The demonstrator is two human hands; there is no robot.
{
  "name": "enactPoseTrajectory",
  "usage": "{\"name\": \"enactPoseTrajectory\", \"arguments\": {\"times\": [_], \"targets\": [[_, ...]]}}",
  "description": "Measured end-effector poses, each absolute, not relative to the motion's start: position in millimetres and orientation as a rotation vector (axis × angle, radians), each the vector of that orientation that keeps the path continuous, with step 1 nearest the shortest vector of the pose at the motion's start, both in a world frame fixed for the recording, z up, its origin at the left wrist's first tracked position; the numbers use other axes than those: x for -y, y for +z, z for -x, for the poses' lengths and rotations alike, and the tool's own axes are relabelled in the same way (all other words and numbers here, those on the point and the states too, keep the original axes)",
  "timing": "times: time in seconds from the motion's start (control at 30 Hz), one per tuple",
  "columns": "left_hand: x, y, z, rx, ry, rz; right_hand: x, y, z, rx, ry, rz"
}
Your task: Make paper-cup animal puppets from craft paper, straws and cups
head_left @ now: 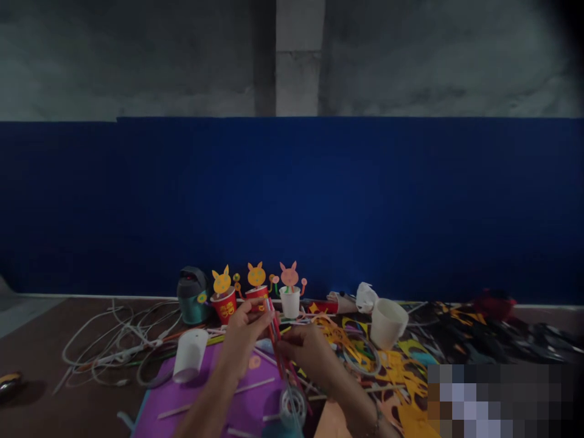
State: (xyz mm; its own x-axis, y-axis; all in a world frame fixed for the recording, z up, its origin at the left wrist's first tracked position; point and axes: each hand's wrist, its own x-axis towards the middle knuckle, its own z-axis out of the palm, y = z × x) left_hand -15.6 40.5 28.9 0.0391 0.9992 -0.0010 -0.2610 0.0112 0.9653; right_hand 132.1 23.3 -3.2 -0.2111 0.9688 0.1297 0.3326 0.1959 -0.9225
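Left hand (246, 337) and right hand (310, 353) are both pinching some red straws (274, 325), right one lower down, per the head cam. Straws are up over the messy surface (34, 407), in front of a white cup (290, 302) with a pink paper cat (289, 277). The red cup (225, 306) has yellow markings, too small to read tbh. Tape roll (293, 404) sits nearer.

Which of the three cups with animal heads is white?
The rightmost cup, under the pink head; the left cup and middle cup are red, with yellow-orange heads.
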Motion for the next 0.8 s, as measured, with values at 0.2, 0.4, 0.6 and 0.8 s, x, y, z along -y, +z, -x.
{"name": "enactPoseTrajectory", "arguments": {"times": [0.2,0.4,0.6,0.8], "targets": [[-41.1,22.4,14.4,-0.982,1.140,-1.139,-24.0,-6.4,-133.2,1.670,0.982,1.240],[-41.0,23.0,12.0,-1.015,1.244,-1.118,-17.0,8.3,-135.6,1.704,0.873,1.253],[-41.5,22.9,11.1,-1.026,1.266,-1.116,-17.1,12.9,-132.3,1.682,0.854,1.233],[-41.0,23.0,7.3,-0.962,1.240,-1.031,-16.5,15.4,-141.1,1.773,0.767,1.292]]}}
